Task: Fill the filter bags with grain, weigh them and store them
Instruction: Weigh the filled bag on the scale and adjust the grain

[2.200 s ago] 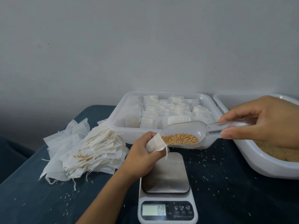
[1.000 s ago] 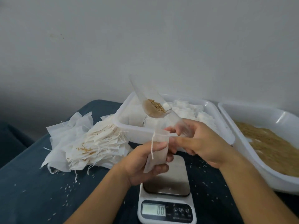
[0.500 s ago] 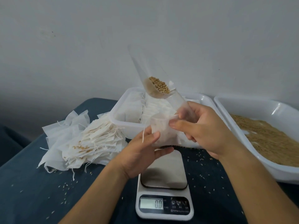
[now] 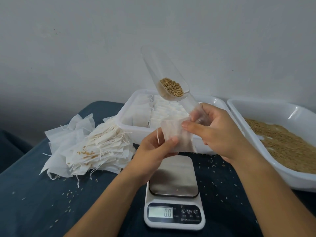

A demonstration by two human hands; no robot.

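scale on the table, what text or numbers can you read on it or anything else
"0.0" on the lit display of the scale.
Button labels right of the display: too blurred to read.
Small print line beneath the buttons: too small to read.
Nothing else carries text.

We have the scale (image 4: 173,194) nearest us on the worktop (image 4: 34,202). Behind it sits the tray of filled bags (image 4: 130,117), the heap of empty bags (image 4: 89,147) to its left, the grain tub (image 4: 290,178) to its right.
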